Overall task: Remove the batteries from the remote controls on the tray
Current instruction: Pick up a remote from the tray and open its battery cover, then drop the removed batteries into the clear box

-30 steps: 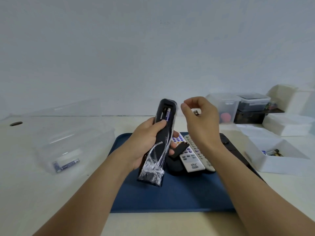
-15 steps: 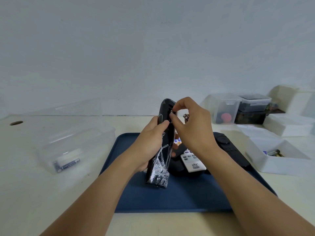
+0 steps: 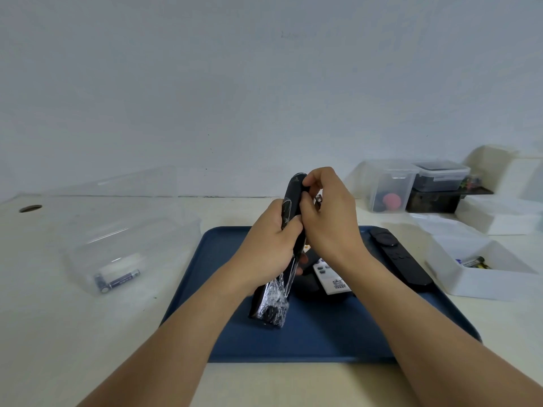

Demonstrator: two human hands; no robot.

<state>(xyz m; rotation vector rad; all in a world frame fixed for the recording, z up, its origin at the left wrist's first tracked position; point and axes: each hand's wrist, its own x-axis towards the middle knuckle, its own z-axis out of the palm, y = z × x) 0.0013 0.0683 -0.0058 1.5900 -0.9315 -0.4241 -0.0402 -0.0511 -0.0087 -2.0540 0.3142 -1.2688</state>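
My left hand point(image 3: 270, 248) grips a black remote point(image 3: 292, 201) wrapped in clear plastic, held upright above the blue tray point(image 3: 323, 333). My right hand point(image 3: 326, 218) curls its fingers round the remote's upper end, where the battery bay is; the batteries are hidden behind the fingers. A small dark piece shows between my right fingers. On the tray lie a white remote point(image 3: 330, 276), partly hidden by my right wrist, and a long black remote point(image 3: 399, 257) at the right.
A clear plastic box point(image 3: 126, 254) at the left holds a purple battery point(image 3: 119, 280). At the right, a white box point(image 3: 484, 271) holds several batteries. More clear containers point(image 3: 393, 186) and white boxes stand at the back right by the wall.
My right hand came from beside the remote onto its top end and now covers the battery bay. The remote has tilted and turned so the batteries no longer show.
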